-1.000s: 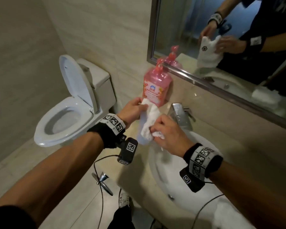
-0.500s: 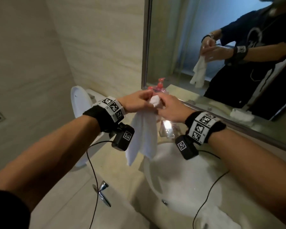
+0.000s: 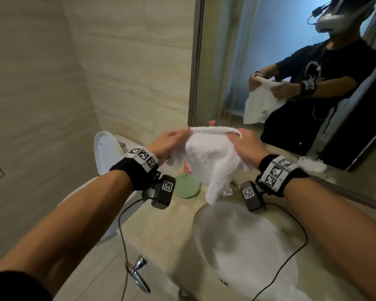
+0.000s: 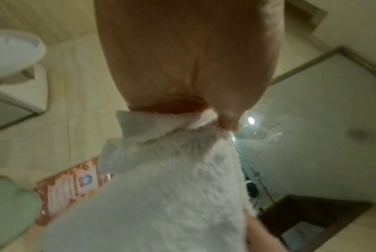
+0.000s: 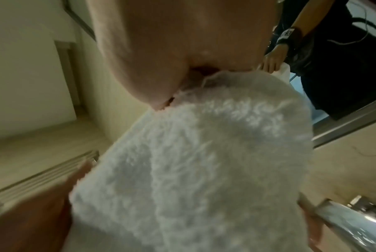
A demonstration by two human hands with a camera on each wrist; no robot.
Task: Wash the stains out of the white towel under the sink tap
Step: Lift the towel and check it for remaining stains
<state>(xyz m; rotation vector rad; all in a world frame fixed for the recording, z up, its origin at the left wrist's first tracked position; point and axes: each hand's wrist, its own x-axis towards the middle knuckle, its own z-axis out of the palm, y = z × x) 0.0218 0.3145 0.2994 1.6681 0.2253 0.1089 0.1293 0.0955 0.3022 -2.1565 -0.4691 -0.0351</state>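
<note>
Left hand (image 3: 167, 143) and right hand (image 3: 246, 146) each pinching a top corner of the white towel (image 3: 213, 161), stretched at 12 o'clock above the sink (image 3: 206, 240). Best kept taut while scanning for stains before lowering under the tap (image 5: 355, 220). Counted: one towel, one sink, one pink bottle (image 4: 73, 189).

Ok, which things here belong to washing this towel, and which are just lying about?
Part of the job:
- white towel, held spread above the sink
- left hand and right hand, each gripping its top edge
- sink
- tap, partly hidden behind the towel

Just lying about:
- pink bottle
- green object on the counter
- toilet
- mirror
</note>
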